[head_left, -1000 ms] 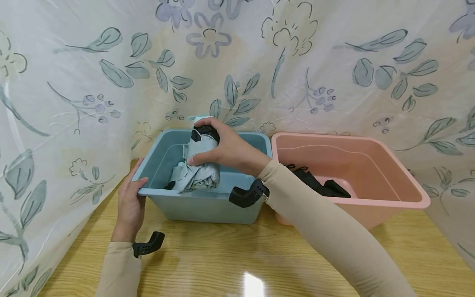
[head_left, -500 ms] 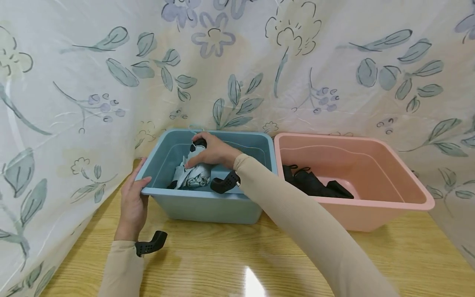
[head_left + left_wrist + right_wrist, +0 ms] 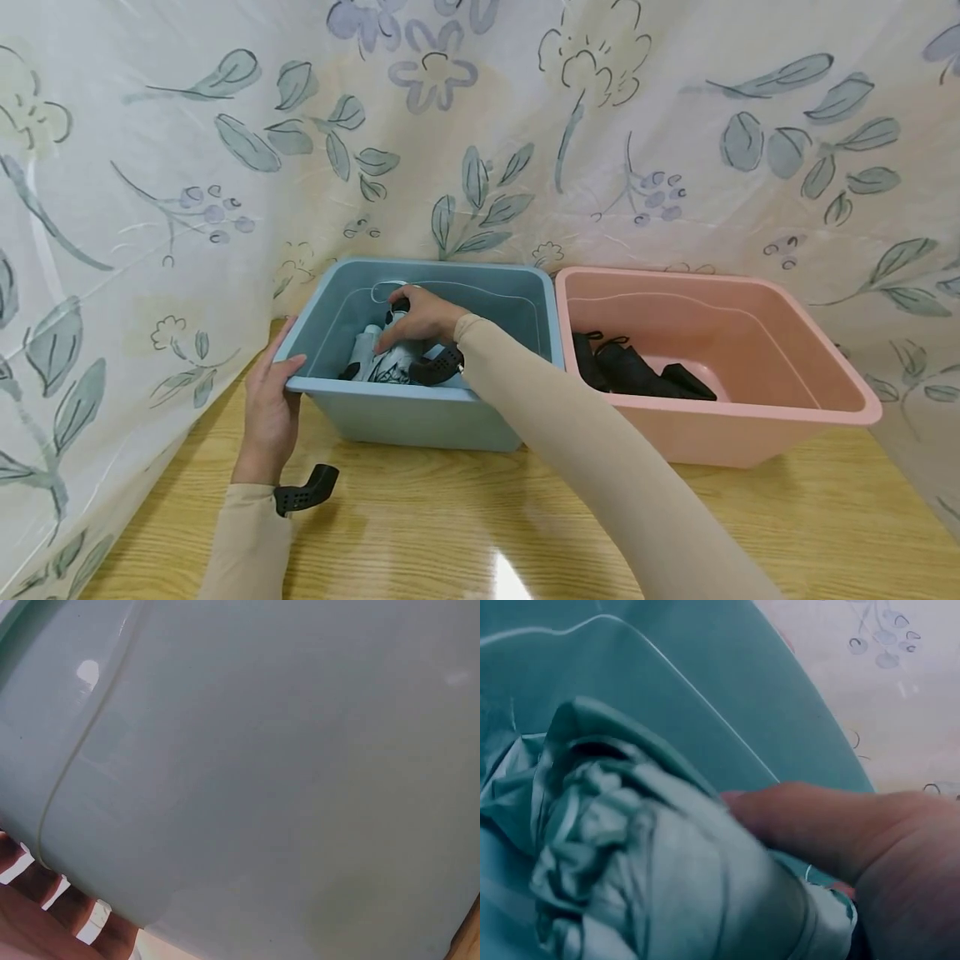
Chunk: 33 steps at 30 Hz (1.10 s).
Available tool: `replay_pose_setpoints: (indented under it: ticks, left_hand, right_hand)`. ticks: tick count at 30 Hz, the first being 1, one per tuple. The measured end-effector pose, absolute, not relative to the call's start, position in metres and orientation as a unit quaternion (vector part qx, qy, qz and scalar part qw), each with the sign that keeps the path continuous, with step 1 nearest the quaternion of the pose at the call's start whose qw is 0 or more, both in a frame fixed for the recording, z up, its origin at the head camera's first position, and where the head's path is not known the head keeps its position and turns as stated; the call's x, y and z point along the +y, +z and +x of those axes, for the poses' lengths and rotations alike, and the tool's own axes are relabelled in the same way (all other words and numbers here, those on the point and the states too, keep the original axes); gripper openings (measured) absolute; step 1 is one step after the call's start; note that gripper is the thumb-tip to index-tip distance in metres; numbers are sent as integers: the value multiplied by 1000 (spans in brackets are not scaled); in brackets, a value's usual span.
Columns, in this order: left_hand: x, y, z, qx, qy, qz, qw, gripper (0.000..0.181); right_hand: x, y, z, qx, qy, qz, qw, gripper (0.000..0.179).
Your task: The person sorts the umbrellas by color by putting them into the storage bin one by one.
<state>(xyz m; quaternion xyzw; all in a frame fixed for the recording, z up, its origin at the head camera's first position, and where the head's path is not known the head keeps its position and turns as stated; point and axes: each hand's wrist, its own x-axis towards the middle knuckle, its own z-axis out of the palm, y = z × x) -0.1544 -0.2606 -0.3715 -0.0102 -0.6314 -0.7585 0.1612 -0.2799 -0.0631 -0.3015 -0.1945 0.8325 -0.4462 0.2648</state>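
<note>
My right hand (image 3: 427,318) is inside the blue bin (image 3: 412,421), with thumb and fingers around a light blue folded umbrella (image 3: 399,360). Its black end and a thin pale strap loop show near the fingers. Close up in the right wrist view, the pleated, rolled cloth of the umbrella (image 3: 690,877) lies against the thumb. Left of it in the bin sits another pale blue rolled bundle (image 3: 363,348), partly hidden. My left hand (image 3: 268,408) holds the bin's left front corner, thumb over the rim. The bin's outer wall (image 3: 262,765) fills the left wrist view.
A pink bin (image 3: 750,408) stands right beside the blue one. Several black folded bundles with small loops (image 3: 645,371) lie in its left part. Both bins rest on a wood-grain table (image 3: 420,517), with a flowered sheet (image 3: 660,108) behind and at the left.
My right hand has lowered the umbrella from above the blue bin's rim down into it, beside the other bundle. My left hand keeps its hold on the bin.
</note>
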Motion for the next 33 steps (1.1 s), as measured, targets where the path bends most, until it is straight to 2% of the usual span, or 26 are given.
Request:
replay_pose_setpoints:
  ticks: [12,18,24,33]
  left_hand:
    - [-259,-368,-156,-628,-762,-12,160,55]
    - [-260,-367,-155,-632,-759,-9,159,55]
    - [-259,-367,-155,-628,-762,-12,161,54]
    - [-258,-369,-155,-632,-758,-4,160,54]
  right_hand:
    - [-68,-306,-284,813,-439,-183,335,87]
    - [-67,-306,-285,820,-414,-194,344,85]
    - [-67,-304,-285,789,-467,-169,362,77]
    - [-64,-297,-285,790,-473,-162,355,73]
